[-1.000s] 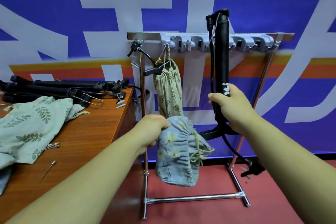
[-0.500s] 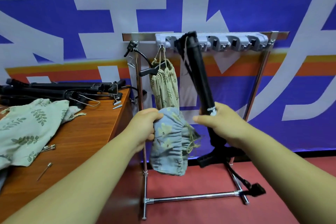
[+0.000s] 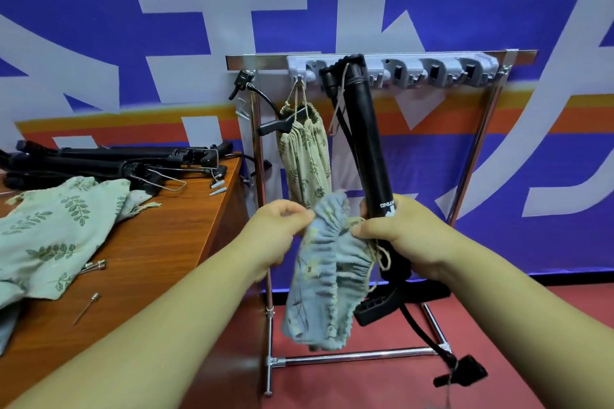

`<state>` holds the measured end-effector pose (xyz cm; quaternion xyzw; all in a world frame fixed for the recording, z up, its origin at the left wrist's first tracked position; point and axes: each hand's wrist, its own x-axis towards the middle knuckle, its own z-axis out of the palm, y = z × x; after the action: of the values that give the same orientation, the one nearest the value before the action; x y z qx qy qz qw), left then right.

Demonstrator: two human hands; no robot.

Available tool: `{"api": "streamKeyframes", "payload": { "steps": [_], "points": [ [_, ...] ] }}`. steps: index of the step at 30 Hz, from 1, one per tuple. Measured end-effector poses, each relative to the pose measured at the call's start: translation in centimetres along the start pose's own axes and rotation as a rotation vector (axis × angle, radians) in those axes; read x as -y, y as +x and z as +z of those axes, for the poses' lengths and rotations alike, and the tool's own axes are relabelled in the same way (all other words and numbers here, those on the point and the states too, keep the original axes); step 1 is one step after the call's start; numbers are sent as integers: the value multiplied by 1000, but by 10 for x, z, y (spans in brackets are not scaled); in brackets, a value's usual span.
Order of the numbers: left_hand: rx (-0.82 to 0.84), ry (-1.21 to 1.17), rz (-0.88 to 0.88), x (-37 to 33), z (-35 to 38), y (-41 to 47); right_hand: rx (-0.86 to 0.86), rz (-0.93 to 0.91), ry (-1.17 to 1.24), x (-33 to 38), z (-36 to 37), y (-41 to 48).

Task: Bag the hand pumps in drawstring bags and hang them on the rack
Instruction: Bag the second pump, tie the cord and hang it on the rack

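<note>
In front of rack (image 3: 398,55) | my left hand (image 3: 282,226) pinched bag (image 3: 327,276) rim | my right hand (image 3: 395,236) gripped pump (image 3: 365,143) | I judged the mouth needed spreading wide first

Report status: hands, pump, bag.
Left hand pinches blue bag at its rim. Right hand grips pump, thumb on the opposite rim. Pump not bagged yet; hose dangles below.

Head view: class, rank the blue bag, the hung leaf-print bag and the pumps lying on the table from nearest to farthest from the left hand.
1. Blue bag: pinched by the left hand itself.
2. Hung leaf-print bag: just above, on the rack.
3. Pumps: far left, on the table.
</note>
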<state>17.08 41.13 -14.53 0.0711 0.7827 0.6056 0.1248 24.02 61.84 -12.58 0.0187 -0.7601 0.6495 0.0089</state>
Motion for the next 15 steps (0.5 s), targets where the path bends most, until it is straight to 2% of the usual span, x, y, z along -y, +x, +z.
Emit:
{"api": "streamKeyframes", "payload": {
  "steps": [2,8,15],
  "points": [
    [-6,76,39,1,7,-5,-8,-8,63,4,1,1],
    [208,211,256,-5,20,-19,-37,36,146,13,-1,5],
    [103,533,398,2,13,-16,-66,46,166,15,-6,5]
  ]
}}
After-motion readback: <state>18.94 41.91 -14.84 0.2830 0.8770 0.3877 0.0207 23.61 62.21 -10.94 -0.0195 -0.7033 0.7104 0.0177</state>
